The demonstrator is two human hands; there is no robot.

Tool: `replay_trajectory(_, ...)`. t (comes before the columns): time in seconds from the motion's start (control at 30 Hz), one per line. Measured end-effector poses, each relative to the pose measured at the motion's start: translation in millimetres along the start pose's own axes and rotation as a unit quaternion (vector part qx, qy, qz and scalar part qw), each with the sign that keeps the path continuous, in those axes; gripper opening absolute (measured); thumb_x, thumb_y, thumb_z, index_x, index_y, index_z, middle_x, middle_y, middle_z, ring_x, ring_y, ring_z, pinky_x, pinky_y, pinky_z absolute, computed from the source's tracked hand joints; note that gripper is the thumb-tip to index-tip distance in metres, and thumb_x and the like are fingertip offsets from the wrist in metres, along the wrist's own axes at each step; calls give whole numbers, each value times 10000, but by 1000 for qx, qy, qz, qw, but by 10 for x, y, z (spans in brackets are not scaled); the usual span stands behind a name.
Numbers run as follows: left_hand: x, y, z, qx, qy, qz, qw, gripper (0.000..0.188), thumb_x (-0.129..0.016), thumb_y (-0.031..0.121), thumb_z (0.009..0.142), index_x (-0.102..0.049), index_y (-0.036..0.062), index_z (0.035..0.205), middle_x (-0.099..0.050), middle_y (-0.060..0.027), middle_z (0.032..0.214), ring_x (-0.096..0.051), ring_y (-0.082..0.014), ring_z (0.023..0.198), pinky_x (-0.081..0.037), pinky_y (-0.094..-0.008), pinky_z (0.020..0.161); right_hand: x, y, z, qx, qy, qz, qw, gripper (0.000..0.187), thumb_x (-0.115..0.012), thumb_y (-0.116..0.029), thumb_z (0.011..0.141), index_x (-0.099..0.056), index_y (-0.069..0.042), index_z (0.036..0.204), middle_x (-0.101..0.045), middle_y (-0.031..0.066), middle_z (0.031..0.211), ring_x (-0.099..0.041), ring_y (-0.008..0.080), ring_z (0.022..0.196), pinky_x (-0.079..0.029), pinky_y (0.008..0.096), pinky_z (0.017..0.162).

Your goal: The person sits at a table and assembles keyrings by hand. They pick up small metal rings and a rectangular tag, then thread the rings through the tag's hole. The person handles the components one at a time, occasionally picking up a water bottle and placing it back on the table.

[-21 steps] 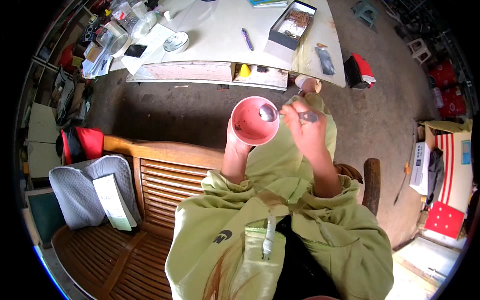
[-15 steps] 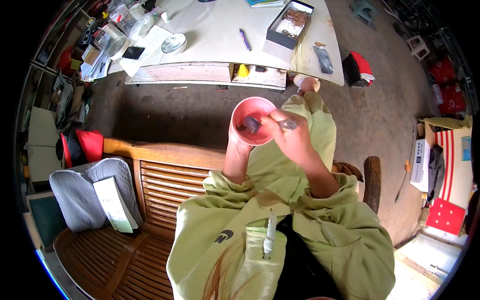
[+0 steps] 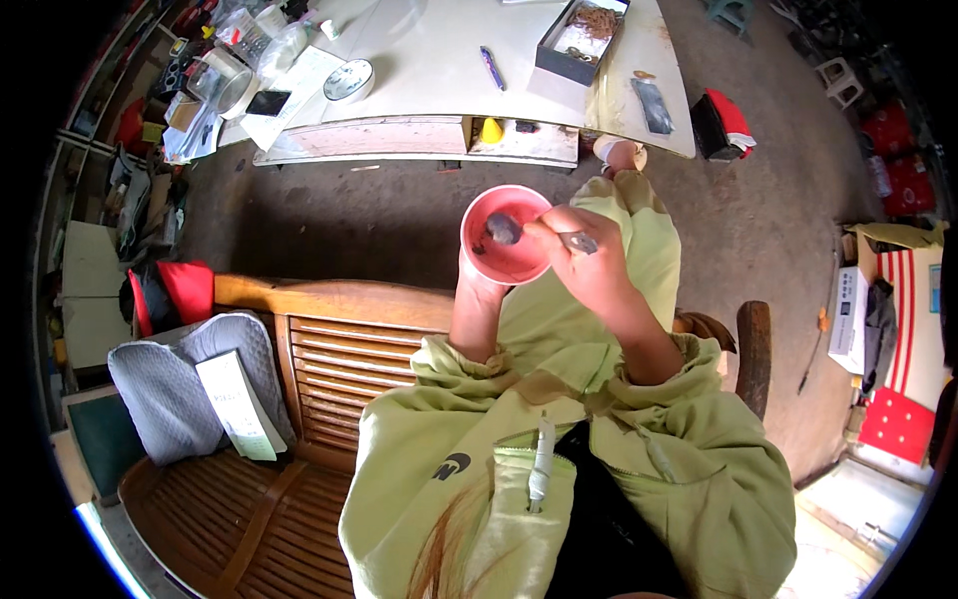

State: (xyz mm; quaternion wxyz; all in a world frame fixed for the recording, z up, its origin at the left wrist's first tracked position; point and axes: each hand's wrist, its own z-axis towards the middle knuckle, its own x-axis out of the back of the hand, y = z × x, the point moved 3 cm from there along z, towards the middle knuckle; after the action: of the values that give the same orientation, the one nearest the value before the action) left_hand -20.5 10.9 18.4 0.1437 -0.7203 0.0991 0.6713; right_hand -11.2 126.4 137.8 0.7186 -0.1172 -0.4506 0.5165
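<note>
1. The pink bowl is held up in front of the person, above the lap and short of the table, its open top facing the camera.
2. The left hand supports the bowl from its lower left side, gripping it; most of the fingers are hidden behind the wall.
3. The right hand is closed around the handle of a metal spoon, whose scoop lies within the bowl's opening, near the dark bits on the inner wall.
4. As far as can be judged, the spooning is well along: much of the pink inside shows bare, with only small dark remnants in view.
5. What seems left is little, namely those bits at the left of the interior, though the spoon and fingers cover part of the bowl and may hide more.
6. Whether the spoon carries anything cannot be told, since its scoop shows only as a dark grey oval.
7. Neither vessel nor spoon is set down yet, so the work looks unfinished. The patterned bowl stands apart on the table, near the phone, with neither hand touching it.
</note>
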Motion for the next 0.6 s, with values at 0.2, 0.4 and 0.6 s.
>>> replay_trajectory(0.2,213,62,20,29,-60,-1,998,391,-420,335,901,-533,39,1131,-578,-163,1108,-560,-299,1000,-456,-462,884,-89,-67,0,75,-40,25,996,106,-681,-102,694,-594,-76,748,-539,60,676,-553,237,610,-436,325,503)
replay_trajectory(0.4,203,66,14,46,-10,7,999,378,-452,309,892,-538,13,1109,-577,-163,1102,-562,-289,993,-453,-444,890,-55,-22,3,39,-30,64,997,78,-676,-91,724,-608,-58,738,-566,82,661,-567,252,588,-443,334,494)
replay_trajectory(0.6,155,46,18,40,-97,39,994,398,-468,321,878,-538,7,1112,-577,-173,1096,-563,-293,990,-456,-444,887,-68,-73,33,56,-44,67,995,65,-674,-74,724,-617,-54,749,-566,93,654,-559,261,562,-434,339,481)
